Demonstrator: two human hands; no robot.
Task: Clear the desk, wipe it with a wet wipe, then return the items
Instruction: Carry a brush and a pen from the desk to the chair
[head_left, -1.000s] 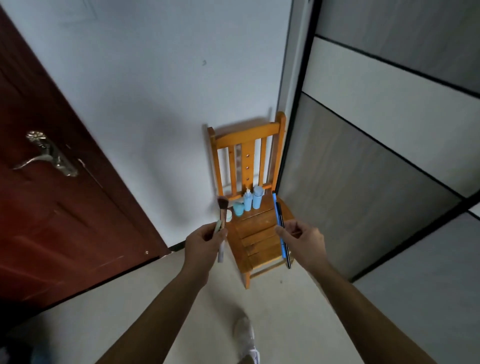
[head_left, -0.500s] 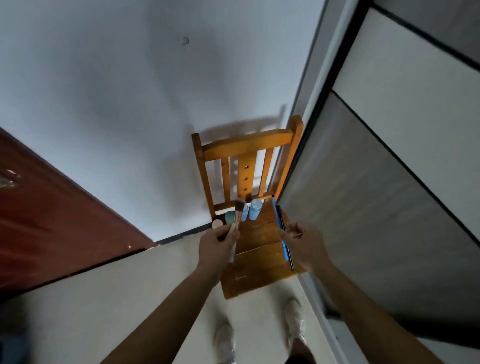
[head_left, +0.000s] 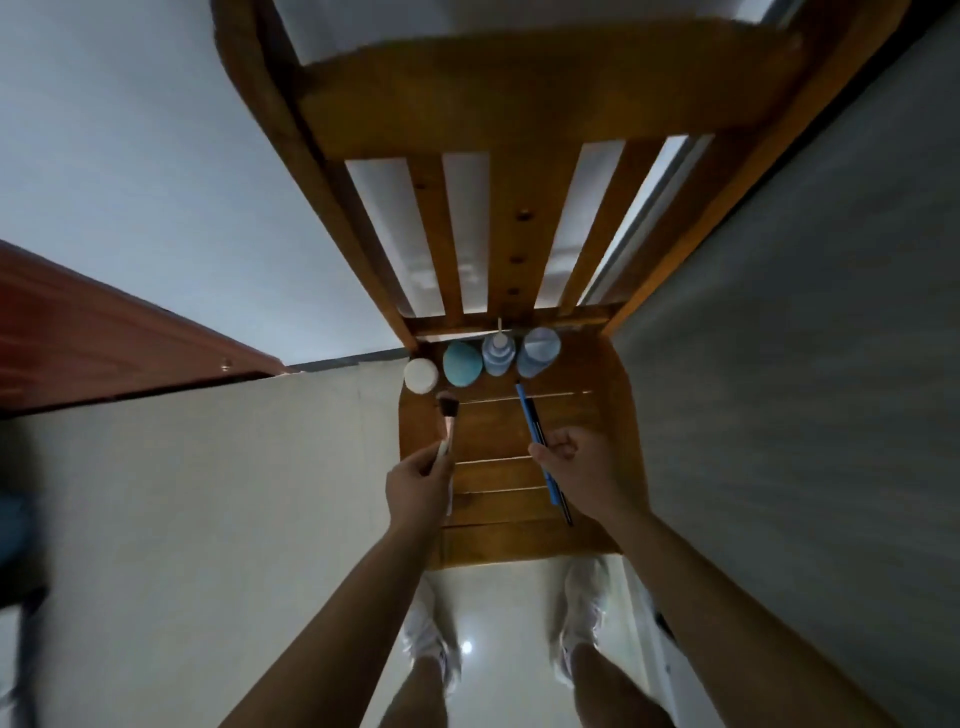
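A wooden chair stands right below me. Along the back of its seat sit a white round jar, a teal egg-shaped sponge, a pale blue pump bottle and a light blue bottle. My left hand pinches a makeup brush by its handle, bristles pointing toward the jar, over the seat's left side. My right hand grips a blue pen and a black pen together over the seat's right side.
A white wall rises behind the chair. A dark red door is at the left and a grey wardrobe panel at the right, close to the chair. My white shoes stand on the pale floor in front of the seat.
I have stepped up to the chair and bent over it, so it now fills the view. Both hands have come down over the seat with the brush and pens in them.
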